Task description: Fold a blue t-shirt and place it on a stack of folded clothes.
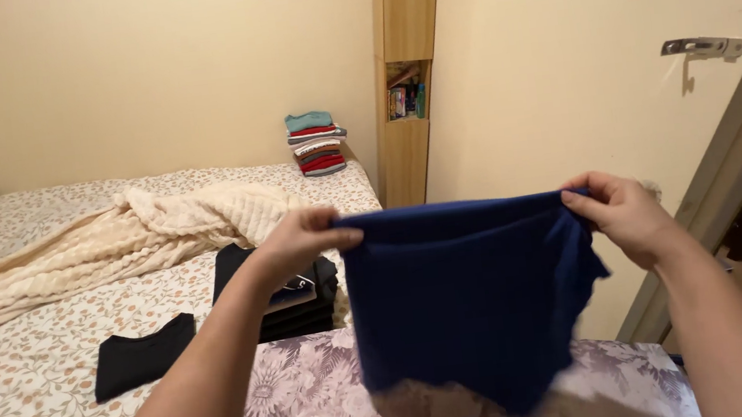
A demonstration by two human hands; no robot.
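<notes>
Our left hand (300, 237) and right hand (618, 208) pinch the blue garment (469, 290) by its top corners with the fingers, so it hangs flat above the bed (26, 369).

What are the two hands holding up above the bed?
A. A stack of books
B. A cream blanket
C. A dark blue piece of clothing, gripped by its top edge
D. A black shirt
C: the left hand and the right hand each pinch a top corner of the dark blue garment, which hangs down between them.
</notes>
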